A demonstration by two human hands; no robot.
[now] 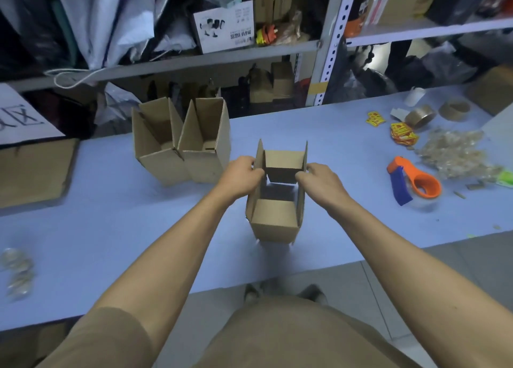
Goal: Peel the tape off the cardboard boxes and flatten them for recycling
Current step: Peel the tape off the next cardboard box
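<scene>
A small brown cardboard box (273, 220) stands upright in the middle of the blue table (111, 228), its top flaps raised. My left hand (240, 177) grips the left flap and my right hand (319, 180) grips the right flap, both at the box's open top. Two more open cardboard boxes (180, 145) stand side by side behind and to the left, apart from my hands. No tape shows on the box that I hold.
An orange and blue tape dispenser (413, 183) lies to the right, with a tape roll (419, 116), yellow packets (402, 133) and a heap of crumpled clear tape (455, 152) beyond. A flat cardboard sheet (33, 170) lies at the left edge. Cluttered metal shelves (330, 42) stand behind the table.
</scene>
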